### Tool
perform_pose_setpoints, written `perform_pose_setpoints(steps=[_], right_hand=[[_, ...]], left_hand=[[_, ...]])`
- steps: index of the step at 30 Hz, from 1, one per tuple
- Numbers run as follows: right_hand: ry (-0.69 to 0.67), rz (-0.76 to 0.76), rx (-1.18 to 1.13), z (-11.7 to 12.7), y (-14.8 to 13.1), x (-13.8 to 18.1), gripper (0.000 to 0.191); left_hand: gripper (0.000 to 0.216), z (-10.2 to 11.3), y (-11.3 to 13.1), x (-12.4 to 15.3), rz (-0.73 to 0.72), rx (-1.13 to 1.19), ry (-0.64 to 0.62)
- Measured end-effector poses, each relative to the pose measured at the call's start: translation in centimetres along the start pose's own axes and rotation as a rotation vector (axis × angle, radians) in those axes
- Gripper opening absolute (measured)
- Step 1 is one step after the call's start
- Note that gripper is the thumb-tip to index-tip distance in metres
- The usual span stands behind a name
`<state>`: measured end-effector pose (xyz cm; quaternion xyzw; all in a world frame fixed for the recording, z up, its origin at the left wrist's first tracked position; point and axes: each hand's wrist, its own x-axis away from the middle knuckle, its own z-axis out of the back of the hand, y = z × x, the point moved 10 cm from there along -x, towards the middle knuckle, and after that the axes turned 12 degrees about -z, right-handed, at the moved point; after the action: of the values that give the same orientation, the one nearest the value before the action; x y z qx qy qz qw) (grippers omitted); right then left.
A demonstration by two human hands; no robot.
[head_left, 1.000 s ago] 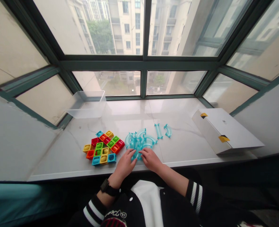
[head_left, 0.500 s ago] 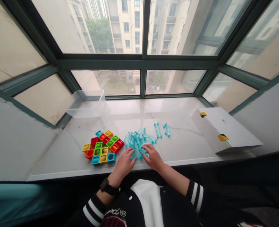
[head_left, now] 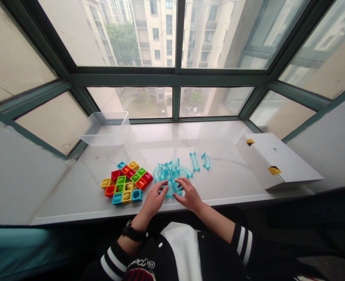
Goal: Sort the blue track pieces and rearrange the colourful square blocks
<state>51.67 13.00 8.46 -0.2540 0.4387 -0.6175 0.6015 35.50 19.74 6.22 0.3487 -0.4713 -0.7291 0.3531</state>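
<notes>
A jumbled pile (head_left: 168, 173) of clear blue plastic track lies between and just beyond the left hand (head_left: 155, 198) and right hand (head_left: 189, 196), its lengths overlapping, though how they cross is hard to tell. Past the right hand lie a straight piece (head_left: 194, 161) and a curved piece (head_left: 207, 160), side by side.

Left of centre on the surface (head_left: 149, 136): block pieces (head_left: 127, 186). Just right of these, track pile (head_left: 168, 173), with left hand (head_left: 156, 197) and right hand (head_left: 190, 197) at its near end. Farther right, slightly farther back: loose track pieces (head_left: 195, 162). Far left, by the window (head_left: 172, 80): tub (head_left: 108, 139). Right, well apart: box (head_left: 277, 156).
</notes>
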Motion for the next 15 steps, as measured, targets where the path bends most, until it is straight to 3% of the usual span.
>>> perform_pose_setpoints(steps=[3, 7, 11, 15], right_hand=[[-0.065, 0.062, -0.014, -0.6, -0.8, 0.3, 0.057], [-0.115, 0.138, -0.029, -0.7, -1.7, 0.7, 0.060], [-0.081, 0.127, -0.007, 0.1, -1.5, 0.6, 0.066], [0.006, 0.069, -0.010, 1.4, -0.8, 0.3, 0.058]], left_hand=[[0.061, -0.3, -1.4, 0.1, 0.148, 0.293, 0.081], [0.065, -0.4, -1.7, 0.1, 0.225, 0.567, 0.166], [0.061, -0.3, -1.4, 0.1, 0.239, 0.680, 0.205], [0.059, -0.2, -1.2, 0.0, 0.222, 0.674, 0.227]])
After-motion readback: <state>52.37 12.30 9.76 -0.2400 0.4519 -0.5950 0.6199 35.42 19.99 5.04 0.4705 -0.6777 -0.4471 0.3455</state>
